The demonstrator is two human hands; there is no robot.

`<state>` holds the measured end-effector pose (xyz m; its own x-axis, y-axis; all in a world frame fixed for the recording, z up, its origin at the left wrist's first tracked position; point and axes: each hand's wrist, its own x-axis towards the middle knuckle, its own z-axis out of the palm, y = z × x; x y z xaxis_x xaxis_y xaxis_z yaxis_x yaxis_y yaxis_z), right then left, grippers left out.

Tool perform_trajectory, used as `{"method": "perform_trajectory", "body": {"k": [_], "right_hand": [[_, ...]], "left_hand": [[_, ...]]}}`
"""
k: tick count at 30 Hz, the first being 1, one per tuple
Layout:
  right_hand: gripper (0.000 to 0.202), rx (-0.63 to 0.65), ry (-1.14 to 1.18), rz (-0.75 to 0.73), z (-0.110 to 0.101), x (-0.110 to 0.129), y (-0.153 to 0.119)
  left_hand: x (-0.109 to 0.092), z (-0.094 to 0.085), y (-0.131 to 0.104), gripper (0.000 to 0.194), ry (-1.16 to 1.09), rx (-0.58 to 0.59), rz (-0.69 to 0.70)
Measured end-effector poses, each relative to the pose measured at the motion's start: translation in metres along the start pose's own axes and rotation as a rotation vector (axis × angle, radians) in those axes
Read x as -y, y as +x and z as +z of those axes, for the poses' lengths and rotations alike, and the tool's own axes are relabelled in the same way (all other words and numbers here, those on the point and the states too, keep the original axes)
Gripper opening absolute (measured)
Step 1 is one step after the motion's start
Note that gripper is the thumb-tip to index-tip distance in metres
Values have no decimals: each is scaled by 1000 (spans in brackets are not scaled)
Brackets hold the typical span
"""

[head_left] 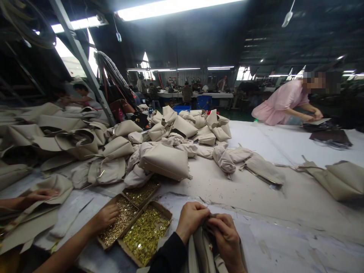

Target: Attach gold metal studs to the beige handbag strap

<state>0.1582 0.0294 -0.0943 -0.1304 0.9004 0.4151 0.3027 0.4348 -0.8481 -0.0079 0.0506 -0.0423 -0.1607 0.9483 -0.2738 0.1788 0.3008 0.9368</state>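
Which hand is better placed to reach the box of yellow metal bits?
Left, probably: the left hand is nearer the box, with the right hand farther off. Both hold the bag, though.

1. Lit from overhead by a long tube lamp (179,7), glaring white at the top edge.
2. Brightened at left by windows (69,58), burned out to white.
3. Sunk in gloom under the dark roof (199,38), dim and grainy toward the back.
4. Shadowed in the folds of the held bag (199,246); glinting off gold metal pieces (145,231).
5. Stretched and soft toward the edges; pixelated over a co-worker's head (321,81).
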Motion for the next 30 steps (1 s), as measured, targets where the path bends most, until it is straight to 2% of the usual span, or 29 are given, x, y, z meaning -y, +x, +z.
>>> {"method": "perform_trajectory", "body": {"k": [10,30], "right_hand": [[16,-14,58,19,2,-5,-1],[17,-53,233,238,7,4,5]], "left_hand": [[-4,0,-5,28,22,8,32],[-7,1,-6,30,81,1,61]]}}
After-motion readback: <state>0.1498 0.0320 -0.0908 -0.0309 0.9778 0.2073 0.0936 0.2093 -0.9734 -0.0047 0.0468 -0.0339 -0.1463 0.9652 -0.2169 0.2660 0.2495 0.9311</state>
